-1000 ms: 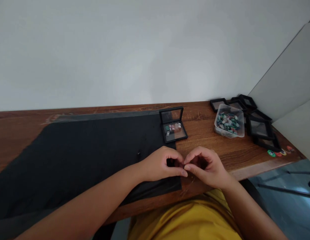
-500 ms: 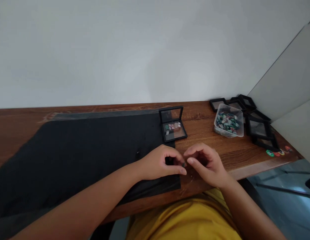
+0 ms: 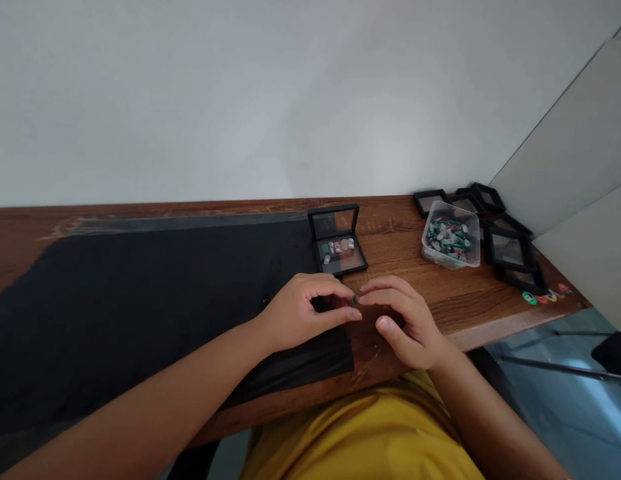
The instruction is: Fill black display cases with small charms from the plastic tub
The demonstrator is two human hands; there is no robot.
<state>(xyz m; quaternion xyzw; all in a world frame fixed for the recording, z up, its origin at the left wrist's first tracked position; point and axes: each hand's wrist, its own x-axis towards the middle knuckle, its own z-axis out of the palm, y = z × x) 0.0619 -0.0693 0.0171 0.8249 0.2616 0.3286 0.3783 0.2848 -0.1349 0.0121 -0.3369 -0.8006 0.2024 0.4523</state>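
Note:
Between the thumb and fingers of my left hand (image 3: 313, 310) is a small green stone (image 3: 353, 301). My right hand (image 3: 407, 320) is just to the right, its thumb apart from its fingers, with the fingertips close to the stone; nothing shows in its grasp. Beyond my hands stands an opened black frame case (image 3: 340, 255), its clear lid raised. Several small stones, green, pinkish and whitish, lie in its base, mostly in a row along the back.
A clear plastic tub (image 3: 451, 235) of mixed stones stands right of the case. Several black frames (image 3: 510, 250) are piled beside and behind it. Round coloured stickers (image 3: 529, 298) lie near the right edge. Black sheeting (image 3: 155, 300) covers the left of the wooden table.
My left hand has risen slightly with the green stone. My right thumb has moved away from its fingers, and the hand has opened wider. The whole view has shifted slightly.

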